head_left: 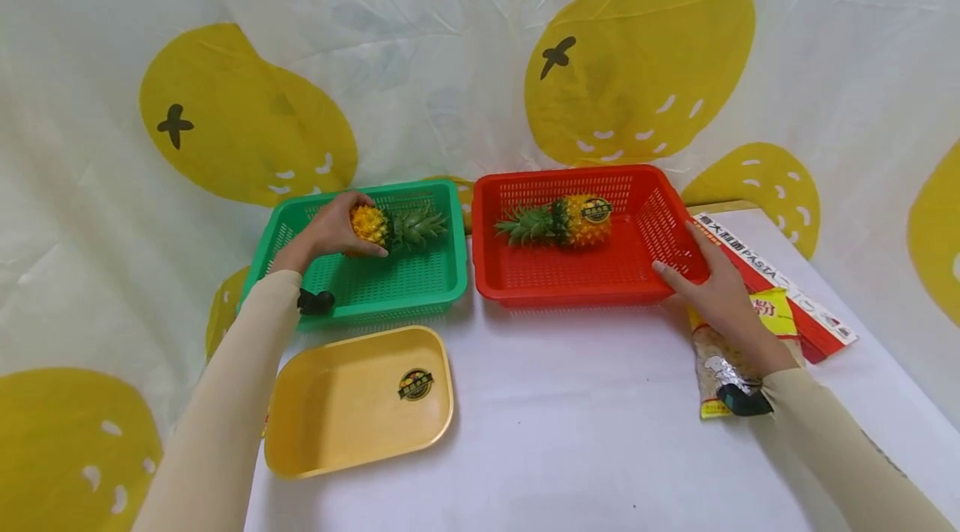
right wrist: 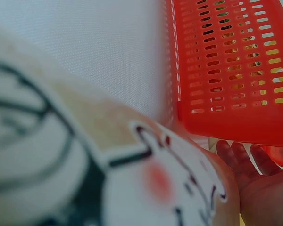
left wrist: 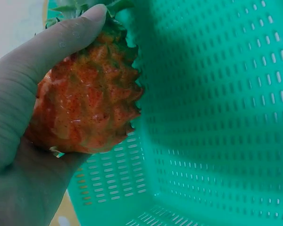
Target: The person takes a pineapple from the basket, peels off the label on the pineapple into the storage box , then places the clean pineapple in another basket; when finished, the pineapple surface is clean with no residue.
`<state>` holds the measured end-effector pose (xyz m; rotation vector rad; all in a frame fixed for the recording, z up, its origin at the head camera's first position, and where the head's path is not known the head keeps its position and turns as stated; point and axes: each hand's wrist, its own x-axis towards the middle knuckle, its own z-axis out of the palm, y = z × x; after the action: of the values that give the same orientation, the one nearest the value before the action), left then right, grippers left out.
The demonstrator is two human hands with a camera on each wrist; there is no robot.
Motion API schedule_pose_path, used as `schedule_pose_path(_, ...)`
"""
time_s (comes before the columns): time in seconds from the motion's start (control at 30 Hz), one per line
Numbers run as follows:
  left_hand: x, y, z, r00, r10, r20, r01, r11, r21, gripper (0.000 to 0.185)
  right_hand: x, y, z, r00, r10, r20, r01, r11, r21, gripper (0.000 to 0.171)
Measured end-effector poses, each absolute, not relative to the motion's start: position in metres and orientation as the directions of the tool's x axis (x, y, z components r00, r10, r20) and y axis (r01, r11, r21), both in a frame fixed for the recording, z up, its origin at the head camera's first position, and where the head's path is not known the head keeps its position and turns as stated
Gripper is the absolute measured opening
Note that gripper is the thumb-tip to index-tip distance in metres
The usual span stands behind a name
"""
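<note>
In the head view my left hand (head_left: pixel 330 228) grips a small pineapple (head_left: pixel 370 225) by its yellow body, inside the green basket (head_left: pixel 352 311). The pineapple's leafy crown points right. In the left wrist view the thumb (left wrist: pixel 56 44) lies along the spiky body near the crown. A second pineapple (head_left: pixel 581 221), with a round black label, lies in the red basket (head_left: pixel 570 292), crown to the left. My right hand (head_left: pixel 720 290) holds the red basket's right side near the front corner, thumb over the rim; its fingers (right wrist: pixel 245 160) show outside, by the basket's edge.
A yellow tray (head_left: pixel 352 407) with a round black label sits in front of the green basket. Right of the red basket lie a red-and-white pasta box (head_left: pixel 780 282) and a clear bag with a yellow top (head_left: pixel 776 311), partly under my right arm. A patterned cloth hangs behind.
</note>
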<state>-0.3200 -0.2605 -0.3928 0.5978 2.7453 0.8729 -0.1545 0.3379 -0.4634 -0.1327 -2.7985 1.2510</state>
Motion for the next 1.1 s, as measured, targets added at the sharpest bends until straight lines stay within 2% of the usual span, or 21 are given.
schedule_pose_path(0.3,-0.326,-0.261,-0.399,-0.901,0.425,-0.090,0.312,0.778,0.545,0.093,-0.155,0.335,-0.464,-0.993,0.108,0.041,0.042,0.666,-0.745,0.099)
schedule_pose_path(0.57,-0.330,-0.259,-0.402,-0.885,0.450,-0.121,0.352,0.816,0.458,0.092,-0.155,0.336,-0.465,-0.994,0.105,0.039,0.041,0.666,-0.745,0.098)
schedule_pose_path(0.77,-0.330,-0.253,-0.401,-0.873,0.475,-0.109,0.400,0.826,0.397,0.080,-0.153,0.336,-0.464,-0.993,0.113,0.032,0.051,0.663,-0.747,0.098)
schedule_pose_path(1.1,-0.328,-0.250,-0.401,-0.880,0.459,-0.124,0.384,0.839,0.384,0.079,-0.155,0.337,-0.466,-0.993,0.113,0.035,0.050,0.667,-0.743,0.098)
